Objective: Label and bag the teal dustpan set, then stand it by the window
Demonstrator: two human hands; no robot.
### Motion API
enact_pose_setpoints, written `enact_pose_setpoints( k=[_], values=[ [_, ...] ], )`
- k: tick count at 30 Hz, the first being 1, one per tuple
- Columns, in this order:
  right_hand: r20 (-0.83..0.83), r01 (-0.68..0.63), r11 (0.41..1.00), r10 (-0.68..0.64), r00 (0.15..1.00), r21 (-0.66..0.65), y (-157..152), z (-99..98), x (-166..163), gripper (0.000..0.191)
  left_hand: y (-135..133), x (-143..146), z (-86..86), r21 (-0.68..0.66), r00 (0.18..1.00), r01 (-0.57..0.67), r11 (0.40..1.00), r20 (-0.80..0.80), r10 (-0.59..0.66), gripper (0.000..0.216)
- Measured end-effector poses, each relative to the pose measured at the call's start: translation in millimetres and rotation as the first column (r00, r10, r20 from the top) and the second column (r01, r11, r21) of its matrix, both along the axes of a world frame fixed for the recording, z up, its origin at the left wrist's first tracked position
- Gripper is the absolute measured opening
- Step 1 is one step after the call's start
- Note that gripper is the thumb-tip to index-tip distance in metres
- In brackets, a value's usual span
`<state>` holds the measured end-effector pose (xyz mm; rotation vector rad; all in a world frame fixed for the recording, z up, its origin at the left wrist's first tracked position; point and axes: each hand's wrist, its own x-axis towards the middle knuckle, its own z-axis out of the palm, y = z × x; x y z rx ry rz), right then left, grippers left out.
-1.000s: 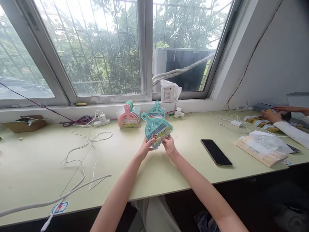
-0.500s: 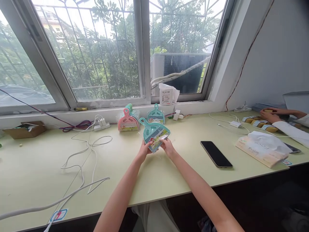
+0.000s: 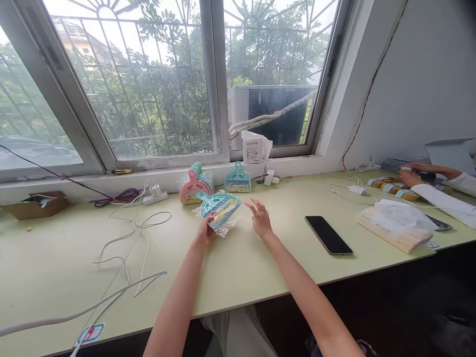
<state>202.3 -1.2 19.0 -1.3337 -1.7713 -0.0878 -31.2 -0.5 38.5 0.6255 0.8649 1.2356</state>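
A teal mini dustpan and brush set (image 3: 219, 207) in clear plastic wrap, with a yellow printed label, is gripped at its lower left by my left hand (image 3: 207, 230). It is tilted, its handle pointing up and left. My right hand (image 3: 261, 217) is off the set, just to its right, with fingers apart and nothing in them. Behind the held set stands a row of wrapped dustpan sets, a pink dustpan (image 3: 192, 188) at its front and green ones behind. One more teal dustpan (image 3: 238, 178) leans upright against the sill.
A black phone (image 3: 328, 235) and a tissue pack (image 3: 396, 225) lie to the right. White cables (image 3: 139, 230) sprawl on the left near an open cardboard box (image 3: 37, 206). At far right, a co-worker's hands (image 3: 411, 174) are above several yellow packs (image 3: 394, 188).
My right hand has let go of the dustpan set and moved right. The set, still in my left hand, has shifted left and tipped further over. Loose wrap now spreads at its edges.
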Motion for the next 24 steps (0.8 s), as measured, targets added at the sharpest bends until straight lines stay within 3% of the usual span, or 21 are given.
enact_pose_setpoints(
  k=[3,10,17,24],
  values=[
    [0.123,-0.078,0.997,0.075,0.989,0.021,3.0,-3.6,-0.6,0.062,1.0,-3.6,-0.9,-0.023,1.000,0.007,1.000,-0.005,-0.007,0.038],
    [-0.090,-0.145,0.987,0.151,0.985,0.069,12.0,-4.3,5.6,0.019,-0.1,-2.9,-1.9,-0.066,0.988,0.136,0.989,-0.069,-0.141,0.038],
    [-0.265,-0.204,0.976,0.218,0.939,0.079,11.2,0.8,4.8,0.020,0.0,-8.0,-1.1,-0.085,0.975,0.183,0.979,-0.112,-0.192,0.042],
    [-0.303,-0.146,0.986,0.163,0.939,0.077,9.3,0.4,2.5,0.023,-5.4,-5.0,0.2,-0.072,0.932,0.306,0.949,-0.181,-0.314,0.040]
  ],
)
